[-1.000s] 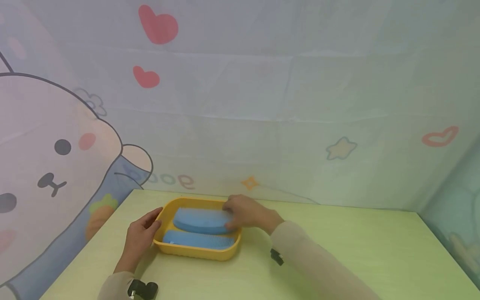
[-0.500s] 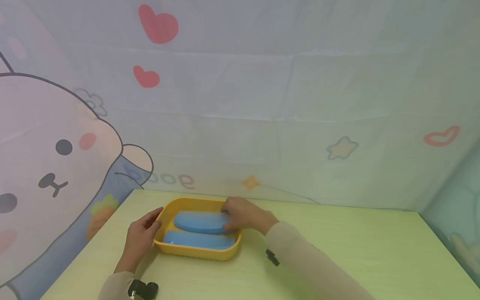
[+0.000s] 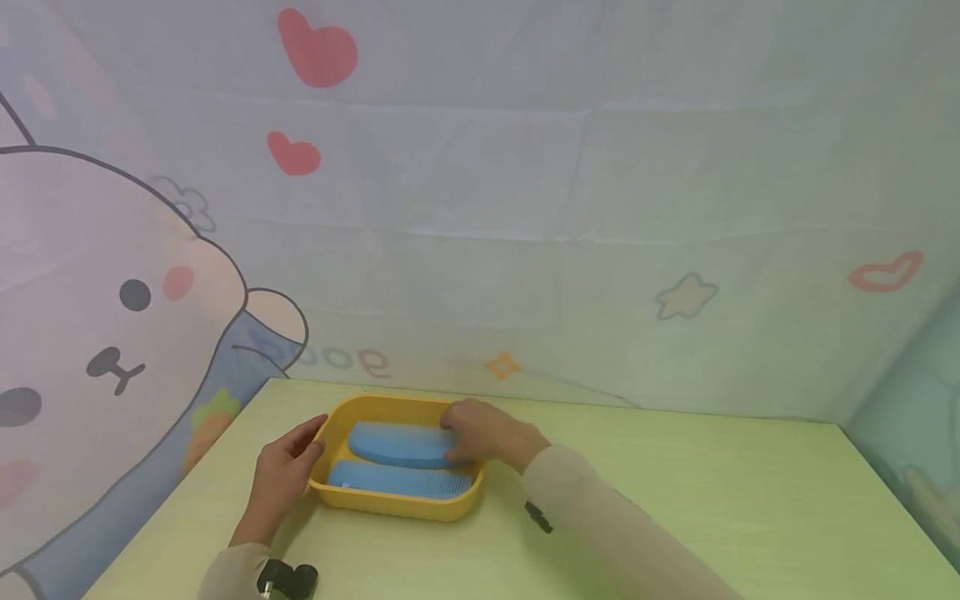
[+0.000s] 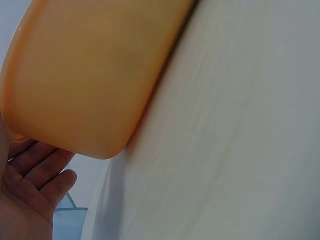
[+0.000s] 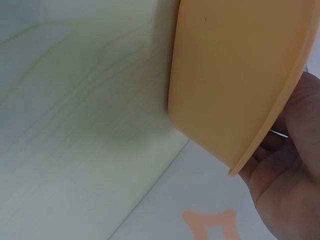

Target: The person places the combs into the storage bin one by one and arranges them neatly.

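A shallow yellow plastic basket [image 3: 390, 503] rests on the table with two blue combs in it, one behind the other. The near comb [image 3: 397, 479] lies flat along the front, its teeth showing at the right. Over the right rim reaches my right hand [image 3: 487, 432], which grips the right end of the far comb [image 3: 397, 444]; its fingertips are partly hidden. My left hand [image 3: 279, 471] holds the basket's left rim, thumb at the near side and fingers outside. The left wrist view shows curled fingers [image 4: 42, 162] by the basket's outer wall [image 4: 100, 80].
The pale green table [image 3: 675, 492] extends to the right of the basket. A cartoon-printed cloth [image 3: 480, 200] hangs close behind the table's back edge. Black wrist cameras sit at the left sleeve [image 3: 232, 571] and the right sleeve [image 3: 600, 508].
The right hand and forearm have shifted slightly left and down, staying on the far comb, which has settled a little lower. Left hand and basket have stayed in place.
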`<state>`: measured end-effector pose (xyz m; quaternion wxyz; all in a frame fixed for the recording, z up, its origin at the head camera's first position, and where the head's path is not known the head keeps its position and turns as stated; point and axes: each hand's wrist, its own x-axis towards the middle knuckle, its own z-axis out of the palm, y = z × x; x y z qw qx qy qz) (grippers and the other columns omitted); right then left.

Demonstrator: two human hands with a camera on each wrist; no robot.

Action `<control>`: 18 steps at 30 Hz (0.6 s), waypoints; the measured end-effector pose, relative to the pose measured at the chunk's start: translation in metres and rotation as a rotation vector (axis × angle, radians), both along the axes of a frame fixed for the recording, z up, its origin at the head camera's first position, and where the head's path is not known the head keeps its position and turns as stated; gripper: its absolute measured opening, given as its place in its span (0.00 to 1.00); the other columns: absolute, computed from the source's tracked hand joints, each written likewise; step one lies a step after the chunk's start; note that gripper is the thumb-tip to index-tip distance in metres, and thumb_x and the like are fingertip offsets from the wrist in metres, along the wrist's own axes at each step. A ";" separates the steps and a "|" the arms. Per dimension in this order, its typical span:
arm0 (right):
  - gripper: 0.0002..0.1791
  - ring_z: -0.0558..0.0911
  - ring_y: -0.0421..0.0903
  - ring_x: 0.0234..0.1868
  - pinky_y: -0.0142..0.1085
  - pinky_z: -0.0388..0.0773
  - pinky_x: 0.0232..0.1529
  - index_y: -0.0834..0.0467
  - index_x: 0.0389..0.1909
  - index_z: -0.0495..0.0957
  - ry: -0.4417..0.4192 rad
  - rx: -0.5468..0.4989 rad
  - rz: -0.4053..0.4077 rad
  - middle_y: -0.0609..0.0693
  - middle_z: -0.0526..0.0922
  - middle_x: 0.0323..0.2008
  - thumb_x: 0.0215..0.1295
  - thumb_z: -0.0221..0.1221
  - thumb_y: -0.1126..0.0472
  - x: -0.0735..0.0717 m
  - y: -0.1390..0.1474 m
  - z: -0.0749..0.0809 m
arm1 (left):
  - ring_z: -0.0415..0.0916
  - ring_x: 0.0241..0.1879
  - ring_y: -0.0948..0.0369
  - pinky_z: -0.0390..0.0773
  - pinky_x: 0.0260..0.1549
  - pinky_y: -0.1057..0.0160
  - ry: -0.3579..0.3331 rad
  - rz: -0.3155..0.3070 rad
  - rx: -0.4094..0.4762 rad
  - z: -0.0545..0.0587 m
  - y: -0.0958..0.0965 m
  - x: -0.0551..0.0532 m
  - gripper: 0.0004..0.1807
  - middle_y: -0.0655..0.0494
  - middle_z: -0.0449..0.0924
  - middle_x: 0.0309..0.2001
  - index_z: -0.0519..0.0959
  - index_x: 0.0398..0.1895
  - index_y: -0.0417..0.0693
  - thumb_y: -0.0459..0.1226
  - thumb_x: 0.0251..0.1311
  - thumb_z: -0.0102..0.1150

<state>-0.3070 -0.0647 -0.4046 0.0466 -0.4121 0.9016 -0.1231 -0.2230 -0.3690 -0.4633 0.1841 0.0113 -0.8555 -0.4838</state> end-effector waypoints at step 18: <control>0.08 0.66 0.39 0.26 0.31 0.61 0.27 0.60 0.32 0.81 -0.016 0.033 -0.011 0.43 0.66 0.22 0.65 0.71 0.63 -0.002 -0.003 -0.007 | 0.77 0.64 0.42 0.72 0.47 0.85 0.008 -0.004 -0.003 0.000 0.000 0.000 0.22 0.35 0.79 0.65 0.76 0.71 0.33 0.29 0.77 0.56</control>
